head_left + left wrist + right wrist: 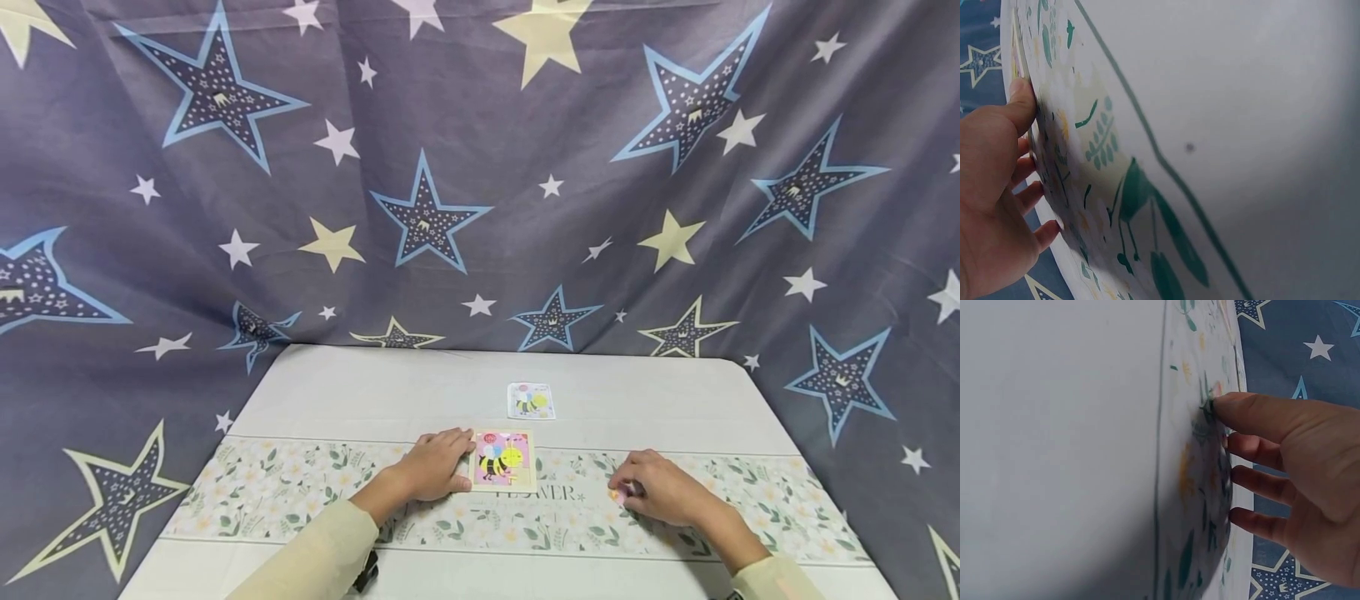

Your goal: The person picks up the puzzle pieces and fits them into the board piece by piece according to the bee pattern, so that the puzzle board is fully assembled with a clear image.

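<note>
A square wooden jigsaw puzzle (501,460) with a bee picture on pink lies flat in its pale frame near the table's middle. My left hand (433,464) rests against the puzzle's left side, thumb at the lower part and fingers higher up; the left wrist view shows this hand (997,187) with its fingers spread. Off to the right, my right hand (663,487) pinches a small pink and orange puzzle piece (617,495) at the tabletop. From the right wrist, the thumb and fingers of that hand (1310,469) hide most of the piece.
Behind the puzzle lies a small picture card (531,402) showing the same bee. A white table (360,387) carries a flowered band with lettering across it. Dark cloth (480,283) with stars hangs behind and at both sides.
</note>
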Tool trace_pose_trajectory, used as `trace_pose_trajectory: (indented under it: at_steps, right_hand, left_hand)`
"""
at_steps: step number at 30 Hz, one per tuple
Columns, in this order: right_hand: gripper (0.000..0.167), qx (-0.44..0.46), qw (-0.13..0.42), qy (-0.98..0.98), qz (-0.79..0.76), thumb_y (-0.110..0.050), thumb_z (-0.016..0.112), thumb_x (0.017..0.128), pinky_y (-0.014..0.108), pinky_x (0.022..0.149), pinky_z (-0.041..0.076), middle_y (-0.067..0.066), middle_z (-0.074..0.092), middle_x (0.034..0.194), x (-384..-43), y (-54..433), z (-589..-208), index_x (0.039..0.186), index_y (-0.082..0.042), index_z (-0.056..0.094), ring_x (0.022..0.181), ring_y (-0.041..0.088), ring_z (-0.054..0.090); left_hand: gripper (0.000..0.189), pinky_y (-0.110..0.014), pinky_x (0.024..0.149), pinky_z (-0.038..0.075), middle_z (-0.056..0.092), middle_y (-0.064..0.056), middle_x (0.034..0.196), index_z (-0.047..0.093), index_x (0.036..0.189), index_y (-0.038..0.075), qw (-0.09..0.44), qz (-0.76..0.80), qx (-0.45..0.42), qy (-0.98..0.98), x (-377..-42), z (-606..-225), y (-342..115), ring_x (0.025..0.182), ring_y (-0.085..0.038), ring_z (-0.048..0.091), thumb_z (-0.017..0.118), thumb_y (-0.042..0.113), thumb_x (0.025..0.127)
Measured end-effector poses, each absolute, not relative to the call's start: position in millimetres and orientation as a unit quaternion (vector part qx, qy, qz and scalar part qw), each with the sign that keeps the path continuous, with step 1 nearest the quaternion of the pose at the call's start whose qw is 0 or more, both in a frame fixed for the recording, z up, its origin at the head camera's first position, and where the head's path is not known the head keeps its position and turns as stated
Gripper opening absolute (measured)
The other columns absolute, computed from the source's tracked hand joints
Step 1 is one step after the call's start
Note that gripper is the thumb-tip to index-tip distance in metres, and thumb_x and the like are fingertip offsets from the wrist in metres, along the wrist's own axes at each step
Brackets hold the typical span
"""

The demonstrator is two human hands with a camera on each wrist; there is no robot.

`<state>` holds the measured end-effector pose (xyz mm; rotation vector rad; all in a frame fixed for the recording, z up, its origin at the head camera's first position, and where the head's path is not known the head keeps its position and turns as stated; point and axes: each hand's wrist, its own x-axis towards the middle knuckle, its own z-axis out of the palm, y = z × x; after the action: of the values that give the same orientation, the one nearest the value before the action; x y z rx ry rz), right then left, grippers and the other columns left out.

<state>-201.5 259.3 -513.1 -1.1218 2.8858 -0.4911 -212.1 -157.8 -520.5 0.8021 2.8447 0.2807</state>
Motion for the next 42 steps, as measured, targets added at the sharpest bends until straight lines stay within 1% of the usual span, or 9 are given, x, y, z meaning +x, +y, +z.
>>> trace_pose_trajectory:
  at_steps: [4,13,17,19,24,27,31,36,42]
  right_hand:
    - [0.019,-0.350,0.002,0.924,-0.154,-0.019,0.083,0.084,0.034,0.078,0.049,-0.017,0.063,0.091,-201,258,-515,0.099,-0.028,0.076,0.086,0.004,0.054]
    - [0.023,-0.353,-0.005,0.924,-0.146,-0.015,0.083,0.082,0.035,0.078,0.050,-0.018,0.062,0.090,-201,257,-516,0.099,-0.028,0.076,0.087,0.003,0.055]
    - [0.020,-0.327,-0.002,0.936,-0.131,-0.025,0.082,0.084,0.035,0.076,0.049,-0.018,0.059,0.089,-199,254,-517,0.103,-0.027,0.075,0.088,0.004,0.053]
    - [0.024,-0.313,-0.008,0.942,-0.123,-0.032,0.083,0.083,0.036,0.077,0.049,-0.018,0.058,0.088,-198,252,-517,0.104,-0.025,0.074,0.088,0.005,0.055]
    - [0.032,-0.290,-0.032,0.952,-0.097,-0.042,0.088,0.075,0.037,0.075,0.050,-0.016,0.058,0.084,-197,247,-518,0.095,-0.024,0.070,0.087,0.010,0.058]
    - [0.031,-0.275,-0.033,0.957,-0.091,-0.039,0.090,0.073,0.033,0.069,0.046,-0.017,0.056,0.076,-198,244,-517,0.088,-0.024,0.067,0.082,0.008,0.055]
    - [0.025,-0.259,-0.030,0.960,-0.098,-0.032,0.087,0.076,0.028,0.064,0.040,-0.018,0.051,0.069,-198,239,-516,0.081,-0.026,0.064,0.078,0.007,0.052]
    - [0.021,-0.243,-0.044,0.966,-0.072,-0.032,0.085,0.076,0.029,0.064,0.040,-0.017,0.051,0.071,-195,234,-515,0.082,-0.027,0.066,0.081,0.011,0.054]
    - [0.024,-0.190,-0.015,0.979,-0.072,-0.033,0.086,0.076,0.030,0.059,0.039,-0.012,0.055,0.072,-191,231,-511,0.083,-0.022,0.066,0.071,0.010,0.047]
  left_hand:
    - [0.069,-0.057,0.117,0.036,0.041,-0.012,0.162,0.050,0.148,0.012,0.086,0.095,0.270,0.954,-212,-520,-158,0.151,-0.032,0.038,0.065,0.052,0.094]
    - [0.068,-0.057,0.117,0.036,0.041,-0.011,0.162,0.050,0.148,0.012,0.085,0.095,0.269,0.955,-212,-521,-158,0.151,-0.032,0.038,0.065,0.052,0.094]
    - [0.068,-0.057,0.117,0.036,0.041,-0.011,0.162,0.050,0.148,0.012,0.085,0.096,0.269,0.954,-212,-520,-158,0.151,-0.031,0.038,0.065,0.051,0.095]
    - [0.068,-0.056,0.118,0.036,0.041,-0.011,0.162,0.050,0.148,0.012,0.086,0.095,0.269,0.954,-212,-520,-158,0.151,-0.031,0.038,0.065,0.052,0.095]
    - [0.069,-0.056,0.118,0.036,0.041,-0.010,0.162,0.050,0.148,0.013,0.086,0.093,0.270,0.955,-212,-521,-158,0.151,-0.031,0.037,0.064,0.053,0.095]
    - [0.069,-0.056,0.117,0.037,0.041,-0.011,0.162,0.050,0.148,0.012,0.085,0.093,0.271,0.954,-212,-520,-158,0.151,-0.031,0.038,0.064,0.053,0.095]
    - [0.068,-0.057,0.117,0.037,0.042,-0.011,0.161,0.050,0.148,0.012,0.082,0.095,0.271,0.954,-212,-520,-159,0.150,-0.032,0.039,0.065,0.053,0.094]
    - [0.068,-0.057,0.117,0.037,0.041,-0.012,0.162,0.050,0.148,0.012,0.082,0.096,0.270,0.955,-212,-520,-159,0.150,-0.032,0.038,0.065,0.052,0.095]
    - [0.068,-0.056,0.117,0.037,0.041,-0.011,0.162,0.050,0.148,0.012,0.085,0.096,0.269,0.955,-211,-520,-158,0.151,-0.032,0.038,0.065,0.052,0.094]
